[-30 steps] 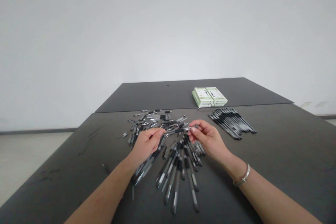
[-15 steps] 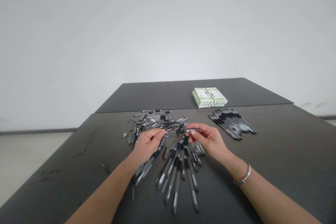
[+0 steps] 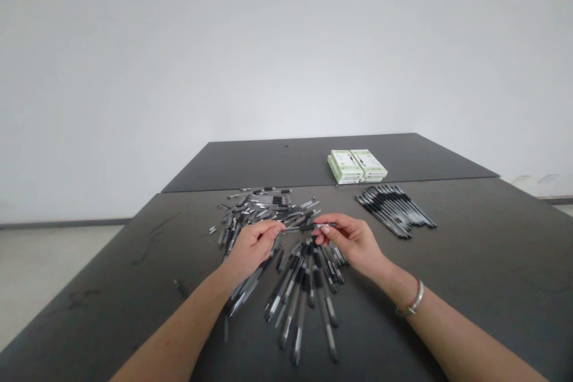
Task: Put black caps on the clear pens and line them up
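The gel pen (image 3: 307, 228) is in the air in front of me, above the middle of the surface (image 3: 474, 262), lying almost level between my two hands. My left hand (image 3: 251, 246) pinches its left end between the thumb and the bent first finger. My right hand (image 3: 354, 240) pinches it near the other end with the thumb and fingertips, and a short tip passes out beyond them. The black rubber grip shows between. So the step in hand, as I judge it, is the handling of this one pen at both of its ends. Whether its parts are fully joined I cannot tell, because my fingers hide the ends. The next move seems to call for a light, steady pinch, with both hands kept in one line, since such a thin barrel could slip or turn.

Directly below and nearer to me, a fan of pens (image 3: 299, 328) spreads toward my body. Behind and beside my left hand is a loose heap of pens and pen pieces (image 3: 264, 206); it is crowded, and a lowered hand could disturb it. On the right, beyond my right hand, a neat row of pens (image 3: 396, 209) lies side by side. Farther back stand stacked green-and-white boxes (image 3: 348, 161), well apart from my fingers. On my right wrist is a silver bracelet (image 3: 417, 298).
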Demonstrator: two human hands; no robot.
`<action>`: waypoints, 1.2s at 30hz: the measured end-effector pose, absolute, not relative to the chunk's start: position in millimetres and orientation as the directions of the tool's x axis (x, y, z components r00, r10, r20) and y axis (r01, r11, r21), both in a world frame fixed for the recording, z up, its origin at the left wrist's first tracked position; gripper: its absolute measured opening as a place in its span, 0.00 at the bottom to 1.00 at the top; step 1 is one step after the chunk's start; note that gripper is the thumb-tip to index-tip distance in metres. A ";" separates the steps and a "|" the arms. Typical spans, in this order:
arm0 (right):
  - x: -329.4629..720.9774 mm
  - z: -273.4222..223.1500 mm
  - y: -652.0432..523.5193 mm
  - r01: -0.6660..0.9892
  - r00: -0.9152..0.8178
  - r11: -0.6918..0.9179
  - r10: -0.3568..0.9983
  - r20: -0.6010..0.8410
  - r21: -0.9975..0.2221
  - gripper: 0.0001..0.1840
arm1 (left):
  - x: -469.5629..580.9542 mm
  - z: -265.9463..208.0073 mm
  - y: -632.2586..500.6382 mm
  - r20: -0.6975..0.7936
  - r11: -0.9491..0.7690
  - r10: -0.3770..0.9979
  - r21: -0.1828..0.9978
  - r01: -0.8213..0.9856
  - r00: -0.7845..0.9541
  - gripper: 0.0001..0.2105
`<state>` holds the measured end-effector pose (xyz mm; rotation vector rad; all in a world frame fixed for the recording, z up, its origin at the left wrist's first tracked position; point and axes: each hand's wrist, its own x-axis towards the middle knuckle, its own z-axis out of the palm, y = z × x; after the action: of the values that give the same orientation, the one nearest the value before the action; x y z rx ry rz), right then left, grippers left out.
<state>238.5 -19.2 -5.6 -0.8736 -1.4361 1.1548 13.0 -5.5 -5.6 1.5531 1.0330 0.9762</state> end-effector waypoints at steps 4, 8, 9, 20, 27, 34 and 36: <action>237.6 -5.9 -19.4 -0.068 -0.182 0.258 0.947 0.266 -0.964 0.13 | 14.2 -3.1 -6.1 0.100 -0.156 0.943 0.975 0.156 0.317 0.20; 237.4 -5.4 -19.2 -0.072 -0.201 0.238 0.948 0.248 -0.969 0.14 | 12.4 -4.8 -4.4 0.092 -0.150 0.946 0.974 0.170 0.312 0.20; 237.3 -5.0 -19.3 -0.075 -0.207 0.231 0.948 0.242 -0.970 0.14 | 11.7 -5.5 -3.8 0.086 -0.146 0.946 0.974 0.175 0.311 0.20; 241.7 -5.6 -19.4 -0.120 -0.233 0.192 0.948 0.216 -0.974 0.13 | 9.4 -9.5 0.1 0.062 -0.122 0.946 0.978 0.172 0.319 0.21; 244.1 -11.2 -14.0 -0.107 -0.196 0.206 0.955 0.224 -0.973 0.12 | 8.8 -10.2 0.2 0.056 -0.111 0.950 0.980 0.164 0.308 0.23; 243.3 -10.7 -14.2 -0.001 -0.184 0.221 0.959 0.217 -0.975 0.13 | 6.8 -13.3 2.7 0.068 -0.132 0.948 0.973 0.190 0.310 0.23; 245.6 -9.2 -12.6 -0.012 -0.161 0.209 0.965 0.208 -0.978 0.14 | 6.4 -14.4 4.2 0.062 -0.113 0.955 0.980 0.162 0.290 0.23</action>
<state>245.6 -12.6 -9.2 -0.9739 -1.4225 1.1633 6.4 4.2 -14.4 1.5272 1.0725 0.9649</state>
